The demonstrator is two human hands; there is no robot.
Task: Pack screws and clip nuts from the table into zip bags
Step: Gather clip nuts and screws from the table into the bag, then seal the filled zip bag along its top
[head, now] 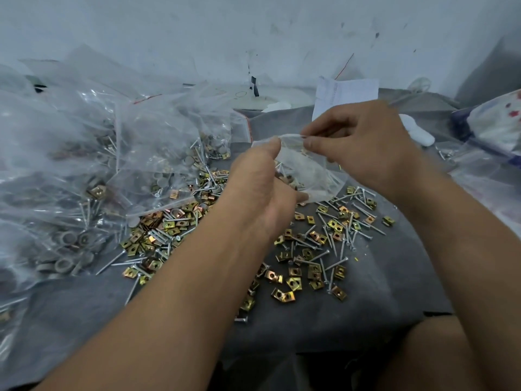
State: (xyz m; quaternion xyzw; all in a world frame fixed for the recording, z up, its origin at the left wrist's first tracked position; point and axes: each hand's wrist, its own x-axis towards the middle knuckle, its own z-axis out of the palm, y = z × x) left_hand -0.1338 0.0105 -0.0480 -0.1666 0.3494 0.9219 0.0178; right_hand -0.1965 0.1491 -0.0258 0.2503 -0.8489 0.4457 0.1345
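A small clear zip bag hangs above the table with screws and clip nuts inside it. My left hand grips its left side and top edge. My right hand pinches the bag's top strip between thumb and forefinger. Below, loose brass-coloured clip nuts and silver screws lie scattered over the grey cloth on the table. More of them lie in a heap to the left, partly under my left forearm.
A big pile of filled clear zip bags takes up the left side. A white paper sheet leans at the back by the wall. A printed plastic package lies at the right edge. A white lump sits behind my right hand.
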